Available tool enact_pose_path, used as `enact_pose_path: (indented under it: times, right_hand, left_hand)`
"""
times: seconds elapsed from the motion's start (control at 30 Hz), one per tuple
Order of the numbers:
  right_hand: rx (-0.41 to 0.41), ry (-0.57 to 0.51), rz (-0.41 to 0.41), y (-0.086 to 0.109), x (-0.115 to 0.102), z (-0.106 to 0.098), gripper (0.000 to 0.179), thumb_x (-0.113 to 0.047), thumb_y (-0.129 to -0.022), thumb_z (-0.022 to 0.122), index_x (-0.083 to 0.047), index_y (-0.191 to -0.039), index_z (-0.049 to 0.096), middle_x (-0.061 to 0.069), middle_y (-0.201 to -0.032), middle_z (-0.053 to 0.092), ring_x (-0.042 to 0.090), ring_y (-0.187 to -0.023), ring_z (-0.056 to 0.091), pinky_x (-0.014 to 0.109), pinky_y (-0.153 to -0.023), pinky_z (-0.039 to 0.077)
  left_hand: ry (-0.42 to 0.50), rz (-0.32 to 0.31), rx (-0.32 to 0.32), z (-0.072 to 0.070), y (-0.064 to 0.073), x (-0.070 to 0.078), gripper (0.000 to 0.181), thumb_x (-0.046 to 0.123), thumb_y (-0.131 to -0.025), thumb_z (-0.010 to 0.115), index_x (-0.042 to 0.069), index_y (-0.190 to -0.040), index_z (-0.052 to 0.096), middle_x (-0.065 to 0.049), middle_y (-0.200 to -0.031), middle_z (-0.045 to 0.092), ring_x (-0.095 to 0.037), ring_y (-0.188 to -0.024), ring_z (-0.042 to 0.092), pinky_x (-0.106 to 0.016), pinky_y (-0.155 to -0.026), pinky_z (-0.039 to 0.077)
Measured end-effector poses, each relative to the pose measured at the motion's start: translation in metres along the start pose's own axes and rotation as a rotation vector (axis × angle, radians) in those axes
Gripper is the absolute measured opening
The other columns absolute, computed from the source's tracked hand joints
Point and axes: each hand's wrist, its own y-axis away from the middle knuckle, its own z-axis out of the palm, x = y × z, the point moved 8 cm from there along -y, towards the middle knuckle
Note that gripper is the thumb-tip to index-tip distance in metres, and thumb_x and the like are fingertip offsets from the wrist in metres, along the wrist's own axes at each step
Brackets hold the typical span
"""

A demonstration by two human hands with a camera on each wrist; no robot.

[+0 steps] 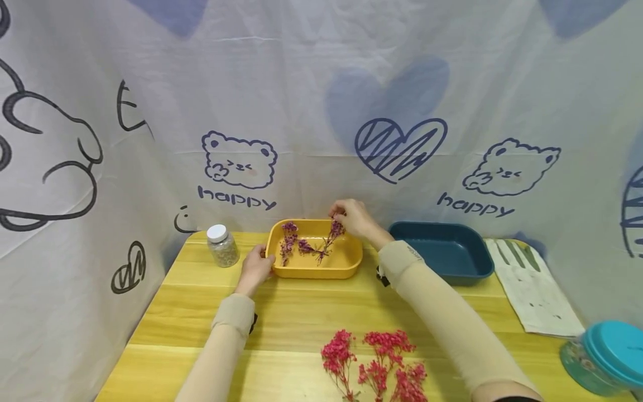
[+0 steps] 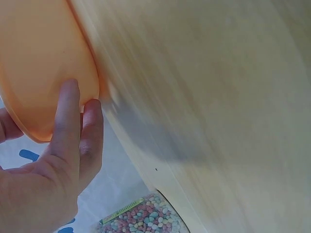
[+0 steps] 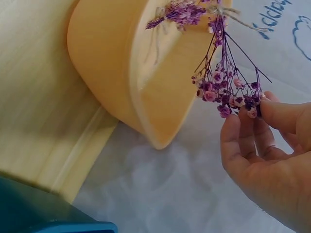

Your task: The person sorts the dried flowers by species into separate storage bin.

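A yellow tray (image 1: 306, 272) stands near the back of the wooden table. My left hand (image 1: 255, 269) grips its left end, thumb at the rim and fingers (image 2: 68, 114) along the outer wall. Over the tray's right part, my right hand (image 1: 354, 218) pinches the blossoms of a small purple dried flower bunch (image 3: 226, 90) between thumb and fingertips. Its stems point down into the tray, where twine ties them in the right wrist view. Other purple dried flowers (image 1: 288, 240) lie in the tray's left part.
Left of the tray stands a white-lidded jar (image 1: 224, 251) of small beads. A dark blue tray (image 1: 447, 251) sits to the right, beside a white printed cloth (image 1: 534, 298). Pink dried flowers (image 1: 382, 363) lie at the front, and a blue-lidded container (image 1: 598, 357) stands front right. A printed curtain (image 1: 311, 111) hangs behind.
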Motion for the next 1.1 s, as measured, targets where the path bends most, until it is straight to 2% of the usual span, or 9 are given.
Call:
enact_pose_path:
  times: [0.17,0.37,0.47,0.7,0.93,1.1]
  right_hand:
    - [-0.011,0.073,-0.012,-0.009,0.005,0.012,0.017,-0.002,-0.104,0.06,-0.001,-0.113,0.075,0.016,-0.111,0.075,0.029,-0.104,0.067,0.042,-0.097,0.059]
    - [-0.057,0.197,-0.094,-0.011,0.005,0.031,0.017,0.002,-0.1,0.062,-0.001,-0.11,0.076,0.015,-0.109,0.076,0.028,-0.101,0.069,0.04,-0.094,0.059]
    - [-0.069,0.214,-0.123,-0.01,0.004,0.036,0.017,0.004,-0.099,0.062,-0.001,-0.109,0.075,0.014,-0.109,0.077,0.028,-0.102,0.07,0.04,-0.095,0.06]
    - [-0.103,0.148,-0.048,-0.007,0.011,0.037,0.023,0.005,-0.099,0.062,0.0,-0.119,0.074,0.015,-0.118,0.076,0.03,-0.113,0.07,0.041,-0.104,0.059]
    - [-0.064,0.118,-0.041,0.004,0.018,0.026,0.024,-0.001,-0.102,0.061,-0.001,-0.123,0.073,0.017,-0.122,0.074,0.032,-0.117,0.067,0.045,-0.106,0.057]
    - [-0.015,-0.013,-0.006,0.022,0.026,0.01,0.037,-0.007,-0.105,0.061,-0.004,-0.141,0.06,0.02,-0.129,0.069,0.035,-0.119,0.065,0.051,-0.105,0.057]
  left_hand:
    - [-0.002,-0.005,0.005,0.001,0.0,0.0,0.05,0.01,-0.107,0.048,-0.004,-0.155,0.043,-0.032,-0.145,0.054,-0.045,-0.126,0.063,-0.042,-0.096,0.065]
    - [0.004,-0.009,0.02,0.001,0.0,-0.002,0.052,0.008,-0.105,0.05,-0.004,-0.156,0.043,-0.031,-0.143,0.054,-0.042,-0.123,0.064,-0.041,-0.092,0.066]
    - [0.004,-0.007,0.026,0.0,-0.001,-0.002,0.052,0.008,-0.105,0.05,-0.004,-0.155,0.044,-0.031,-0.142,0.055,-0.041,-0.122,0.064,-0.041,-0.091,0.066]
    - [0.009,-0.005,0.03,0.0,-0.002,-0.003,0.051,0.008,-0.105,0.05,-0.004,-0.154,0.044,-0.031,-0.143,0.055,-0.042,-0.121,0.065,-0.041,-0.092,0.066]
    - [0.028,-0.012,0.024,0.002,0.0,-0.002,0.053,0.009,-0.106,0.048,-0.005,-0.157,0.039,-0.032,-0.143,0.053,-0.044,-0.125,0.063,-0.044,-0.099,0.064]
    - [-0.055,0.002,0.034,-0.003,0.001,0.001,0.062,0.014,-0.105,0.049,-0.002,-0.162,0.029,-0.032,-0.147,0.049,-0.044,-0.131,0.057,-0.052,-0.109,0.056]
